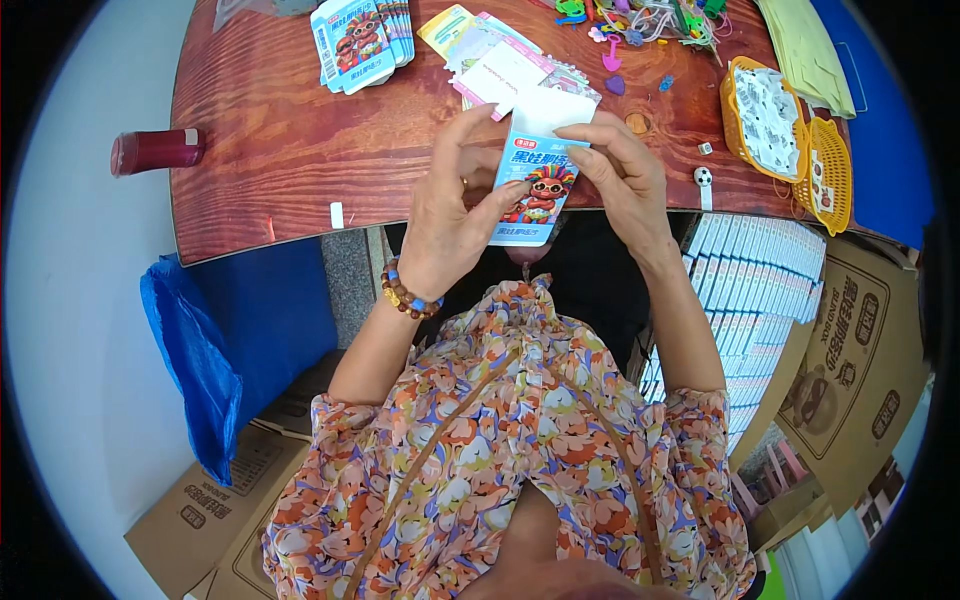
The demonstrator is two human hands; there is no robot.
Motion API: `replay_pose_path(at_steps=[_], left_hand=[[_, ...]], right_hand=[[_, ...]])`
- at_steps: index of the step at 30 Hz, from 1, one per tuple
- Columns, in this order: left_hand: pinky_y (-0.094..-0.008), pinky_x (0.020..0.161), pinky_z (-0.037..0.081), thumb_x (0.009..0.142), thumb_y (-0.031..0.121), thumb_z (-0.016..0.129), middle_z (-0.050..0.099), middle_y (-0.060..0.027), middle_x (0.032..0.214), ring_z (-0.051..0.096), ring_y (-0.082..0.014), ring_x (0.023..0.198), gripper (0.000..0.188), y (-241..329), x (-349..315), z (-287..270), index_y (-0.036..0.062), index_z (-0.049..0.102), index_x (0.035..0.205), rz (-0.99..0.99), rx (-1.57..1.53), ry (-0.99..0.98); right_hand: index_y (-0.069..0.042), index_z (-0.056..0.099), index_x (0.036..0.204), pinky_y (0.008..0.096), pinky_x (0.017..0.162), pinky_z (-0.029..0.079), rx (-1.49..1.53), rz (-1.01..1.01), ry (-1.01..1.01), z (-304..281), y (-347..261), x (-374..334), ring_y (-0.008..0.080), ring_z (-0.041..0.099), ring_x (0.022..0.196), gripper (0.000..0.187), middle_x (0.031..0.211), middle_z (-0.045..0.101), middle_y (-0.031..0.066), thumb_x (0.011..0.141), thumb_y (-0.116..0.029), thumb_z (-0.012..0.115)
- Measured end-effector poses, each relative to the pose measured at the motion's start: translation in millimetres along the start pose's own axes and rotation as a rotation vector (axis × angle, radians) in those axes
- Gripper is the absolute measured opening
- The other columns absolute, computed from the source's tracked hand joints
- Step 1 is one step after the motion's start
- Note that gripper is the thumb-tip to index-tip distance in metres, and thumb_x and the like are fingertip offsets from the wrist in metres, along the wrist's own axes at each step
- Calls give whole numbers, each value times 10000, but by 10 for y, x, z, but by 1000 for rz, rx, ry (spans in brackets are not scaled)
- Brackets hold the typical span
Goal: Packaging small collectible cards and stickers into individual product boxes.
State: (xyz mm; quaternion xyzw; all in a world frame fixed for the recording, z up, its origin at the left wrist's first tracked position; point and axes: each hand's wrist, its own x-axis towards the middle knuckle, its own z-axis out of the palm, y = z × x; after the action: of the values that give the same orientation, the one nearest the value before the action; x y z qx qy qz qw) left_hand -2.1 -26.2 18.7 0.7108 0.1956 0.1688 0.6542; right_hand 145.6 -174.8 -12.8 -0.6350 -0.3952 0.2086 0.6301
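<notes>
A small light-blue carton (520, 228) with a colourful cartoon figure on its front is held up at the near edge of the table. Its white top flap (550, 108) stands up, unfolded. My left hand (445, 220) grips the carton from the left side, thumb across its front. My right hand (635, 190) pinches the upper right corner by the flap, thumb and fingers closed there. What the carton contains is hidden. Just behind it lies a spread of printed cards (505, 68), white, pink and yellow. Beaded bracelets ring my left wrist.
Flat cartons (355, 50) are stacked at the far left, beside a dark red bottle (160, 150). Small plastic toys (650, 20) lie far right, near yellow baskets (740, 115) of white packets. Below the table, right, stand rows of packed boxes (745, 290).
</notes>
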Motion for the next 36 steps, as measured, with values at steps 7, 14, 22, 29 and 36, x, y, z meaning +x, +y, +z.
replay_pose_path(at_steps=[7,14,22,29,36], left_hand=[[-304,790,568,893,-20,674,674,-102,1060,692,-176,933,545,-88,106,-122,92,446,1375,66,91,-249],[-277,790,558,887,-19,675,663,-66,1029,672,-126,904,496,-104,51,-62,103,487,1330,-3,-114,-261],[-282,788,558,893,-15,664,656,-62,1008,675,-131,913,481,-40,-27,18,92,498,1331,30,-82,-239],[-285,763,553,891,23,690,663,-99,1004,675,-151,916,531,-59,-64,-8,79,437,1354,-67,-100,-273],[-299,752,557,872,29,715,665,-118,1001,691,-176,913,603,-48,-77,22,82,357,1354,-157,-125,-270]], right_hand=[[-5,695,1030,273,831,468,-165,10,-109,-103,0,-11,145,612,961,129,1056,647,52,944,-73,629],[4,617,1220,261,848,504,176,140,49,11,-320,11,129,633,982,248,1098,664,87,1014,-115,548],[3,671,1024,249,794,519,135,254,-98,-250,-396,186,87,635,895,200,970,690,36,1013,-172,574],[10,693,1117,241,788,553,219,446,-311,-364,-398,200,87,674,904,195,976,711,31,956,-89,643],[1,730,1111,245,798,580,-3,418,-344,-385,-451,195,86,689,867,200,954,742,40,937,-57,649]])
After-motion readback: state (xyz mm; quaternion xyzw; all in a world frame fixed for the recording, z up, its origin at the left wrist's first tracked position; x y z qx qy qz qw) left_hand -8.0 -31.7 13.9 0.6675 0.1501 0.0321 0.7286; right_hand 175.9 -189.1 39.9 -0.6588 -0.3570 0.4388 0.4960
